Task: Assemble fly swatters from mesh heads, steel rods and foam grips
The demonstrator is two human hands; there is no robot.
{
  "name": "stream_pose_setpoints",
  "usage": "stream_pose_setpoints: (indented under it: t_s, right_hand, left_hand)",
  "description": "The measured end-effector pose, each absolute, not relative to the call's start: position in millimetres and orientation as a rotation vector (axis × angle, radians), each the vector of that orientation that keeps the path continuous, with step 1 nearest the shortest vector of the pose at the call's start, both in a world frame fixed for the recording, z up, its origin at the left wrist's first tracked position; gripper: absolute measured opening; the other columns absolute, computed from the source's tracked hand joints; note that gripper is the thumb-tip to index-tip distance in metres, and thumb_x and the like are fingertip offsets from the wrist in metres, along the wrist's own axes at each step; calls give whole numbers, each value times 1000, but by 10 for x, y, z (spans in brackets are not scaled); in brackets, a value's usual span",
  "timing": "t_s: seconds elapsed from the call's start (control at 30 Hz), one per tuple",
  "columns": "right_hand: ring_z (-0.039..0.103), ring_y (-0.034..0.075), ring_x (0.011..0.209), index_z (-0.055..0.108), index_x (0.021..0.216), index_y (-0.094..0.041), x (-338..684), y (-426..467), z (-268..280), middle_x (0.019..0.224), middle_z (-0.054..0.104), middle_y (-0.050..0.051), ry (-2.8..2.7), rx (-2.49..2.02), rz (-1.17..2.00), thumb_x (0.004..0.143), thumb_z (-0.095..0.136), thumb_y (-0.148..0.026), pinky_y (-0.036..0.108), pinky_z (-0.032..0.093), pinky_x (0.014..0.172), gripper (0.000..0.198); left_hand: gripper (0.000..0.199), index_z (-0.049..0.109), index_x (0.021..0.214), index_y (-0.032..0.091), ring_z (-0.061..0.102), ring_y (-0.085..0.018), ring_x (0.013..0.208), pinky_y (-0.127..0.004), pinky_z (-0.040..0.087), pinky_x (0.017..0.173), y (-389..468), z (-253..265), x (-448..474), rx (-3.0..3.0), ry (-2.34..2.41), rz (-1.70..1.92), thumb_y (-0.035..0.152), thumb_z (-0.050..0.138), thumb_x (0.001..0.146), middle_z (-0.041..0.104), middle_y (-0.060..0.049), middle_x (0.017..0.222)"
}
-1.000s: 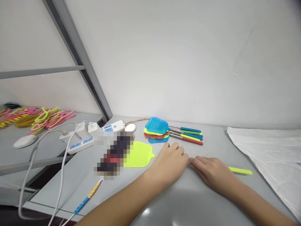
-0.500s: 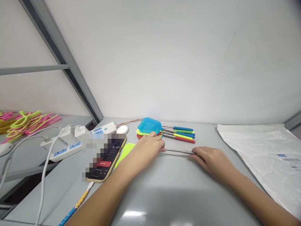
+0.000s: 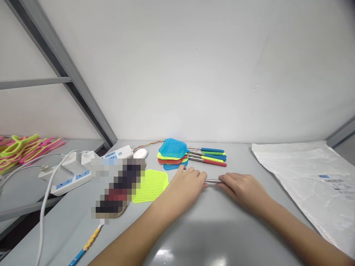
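Note:
A yellow-green fly swatter (image 3: pixel 153 186) lies low over the grey table, its perforated head to the left of my left hand (image 3: pixel 191 183). My left hand is closed round the swatter's thin metal rod. Right of it, my right hand (image 3: pixel 238 186) is closed on the other end of the rod and hides the grip. A short stretch of metal shows between the two hands. Just beyond them is a pile of fly swatters (image 3: pixel 173 148), blue, yellow-green and red heads stacked to the left, with metal rods and coloured handles pointing right.
On the left lie a phone (image 3: pixel 122 190), blurred out, with a cable (image 3: pixel 84 247), power strips (image 3: pixel 73 183) with plugs, and a white round object (image 3: pixel 140 153). A white plastic bag (image 3: pixel 302 177) covers the right side. Pink and yellow items (image 3: pixel 27 149) lie far left.
My left hand has moved right, closer to my right hand, and the bare rod between them is shorter. The swatter's yellow-green head has slid right and shows more from beside the phone.

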State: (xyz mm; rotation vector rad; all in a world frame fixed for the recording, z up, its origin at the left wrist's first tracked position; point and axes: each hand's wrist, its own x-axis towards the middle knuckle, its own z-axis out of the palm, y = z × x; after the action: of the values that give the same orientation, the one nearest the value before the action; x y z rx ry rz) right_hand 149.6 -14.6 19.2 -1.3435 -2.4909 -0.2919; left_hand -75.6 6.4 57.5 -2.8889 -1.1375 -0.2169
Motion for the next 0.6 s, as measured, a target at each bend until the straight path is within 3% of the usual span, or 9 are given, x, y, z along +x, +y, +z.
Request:
stream_pose_setpoints:
  t_s: [0.17,0.33,0.6]
  right_hand:
    - [49,12,54,53,72,-19,1366,-154,190,62,56,0,-2489,-1215,-350,100,38,-32,27,26,52,34]
    - [50,13,57,55,80,-19,1425,-135,212,64,56,-1,-2449,-1241,-394,99,40,-39,28,26,54,31]
    - [50,13,54,48,75,-20,1573,-123,169,64,56,-1,-2489,-1384,-295,100,33,-43,28,23,52,37]
  left_hand:
    - [29,53,90,18,57,-21,76,-38,36,77,-46,548,-550,-2969,-1095,-120,26,28,100,62,-5,86]
    - [24,51,89,19,56,-20,68,-35,35,64,-11,580,-613,-2930,-1174,-121,21,29,99,62,-3,81]
    - [26,51,89,19,55,-20,71,-34,36,66,38,534,-637,-2802,-1073,-204,23,28,100,60,-3,82]
